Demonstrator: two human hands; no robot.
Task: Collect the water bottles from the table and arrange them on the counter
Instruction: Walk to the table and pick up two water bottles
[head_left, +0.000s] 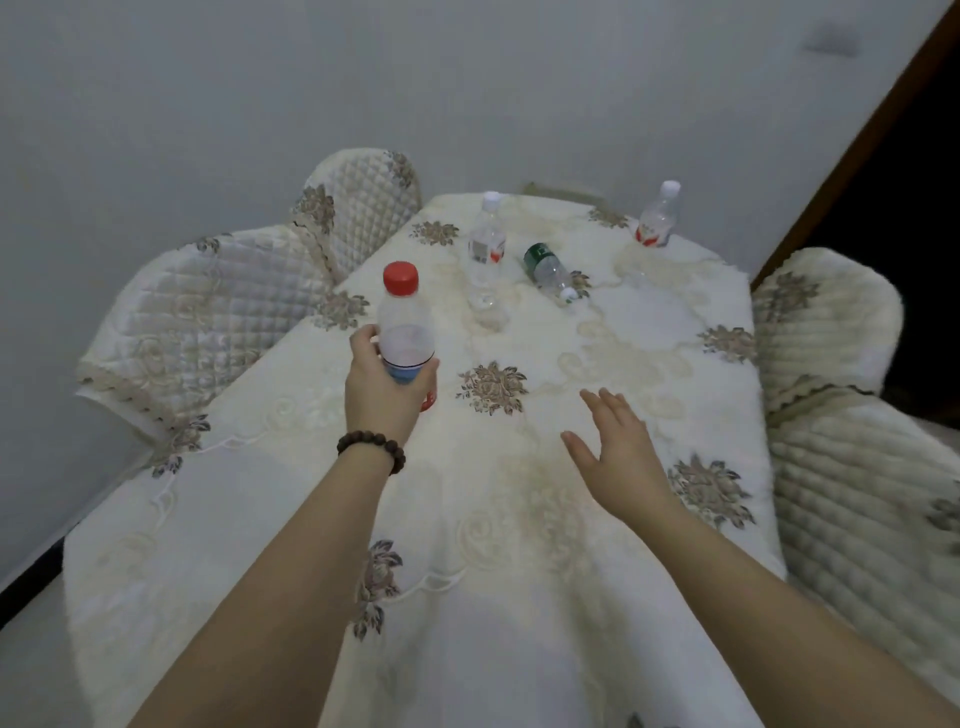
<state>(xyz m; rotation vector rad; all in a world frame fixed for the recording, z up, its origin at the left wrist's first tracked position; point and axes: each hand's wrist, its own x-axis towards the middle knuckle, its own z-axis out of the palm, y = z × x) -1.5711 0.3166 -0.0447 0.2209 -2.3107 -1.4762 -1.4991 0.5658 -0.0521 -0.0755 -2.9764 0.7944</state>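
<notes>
My left hand (382, 387), with a bead bracelet at the wrist, grips the lower part of a clear bottle with a red cap (404, 325), held upright over the table (519, 519). My right hand (615, 441) hovers open above the cloth, fingers spread, holding nothing. Farther back a white-capped bottle (485, 249) stands upright. A bottle with a green label (550, 271) lies on its side just right of it. Another white-capped bottle with a red label (658, 215) stands near the far right corner.
The table wears a cream embroidered cloth with brown flower motifs. Quilted covered chairs stand at the left (208, 322) and at the right (841, 415). A grey wall is behind, with a dark doorway (914, 208) at the far right. No counter is in view.
</notes>
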